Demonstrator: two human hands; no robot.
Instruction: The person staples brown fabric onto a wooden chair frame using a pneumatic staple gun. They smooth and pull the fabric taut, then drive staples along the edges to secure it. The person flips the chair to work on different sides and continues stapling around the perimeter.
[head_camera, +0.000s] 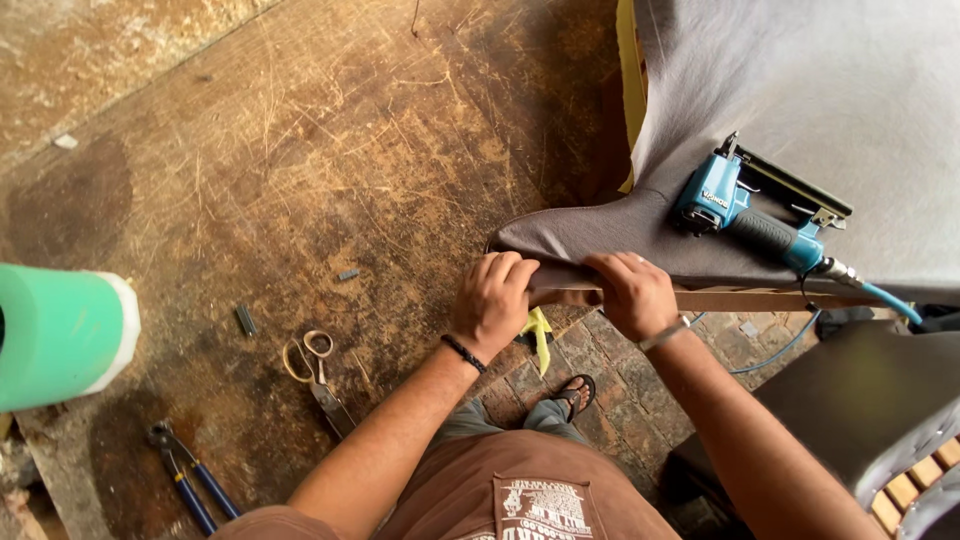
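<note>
- Head view: left hand (492, 300) and right hand (632, 295) both closed, pulling grey cloth (600, 235) over the wooden frame (740, 299).
- Next it likely needs the blue staple gun (752, 215), resting on the cloth.

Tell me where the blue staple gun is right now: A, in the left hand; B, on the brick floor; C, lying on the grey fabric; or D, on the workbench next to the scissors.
C: the staple gun lies on the grey fabric, beyond both hands; the left hand and right hand grip the fabric edge, and the scissors lie apart on the workbench.
</note>
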